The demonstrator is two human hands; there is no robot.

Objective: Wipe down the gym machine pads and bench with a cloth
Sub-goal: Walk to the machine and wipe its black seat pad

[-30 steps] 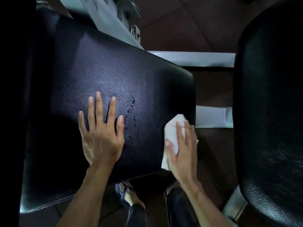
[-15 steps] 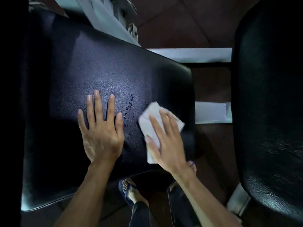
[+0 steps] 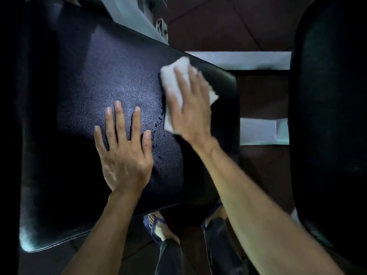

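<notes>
Head view: right hand [image 3: 190,108] presses cloth [image 3: 176,76] flat-fingered near bench [image 3: 79,76] far edge; left hand [image 3: 124,153] rests flat, empty. Wiping underway; next, sweep toward droplets [image 3: 157,124].

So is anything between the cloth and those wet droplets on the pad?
Nothing visible. The droplets lie on bare pad just left of the cloth under the right hand. The left hand rests flat beyond them, its thumb at the edge of the wet patch.
</notes>
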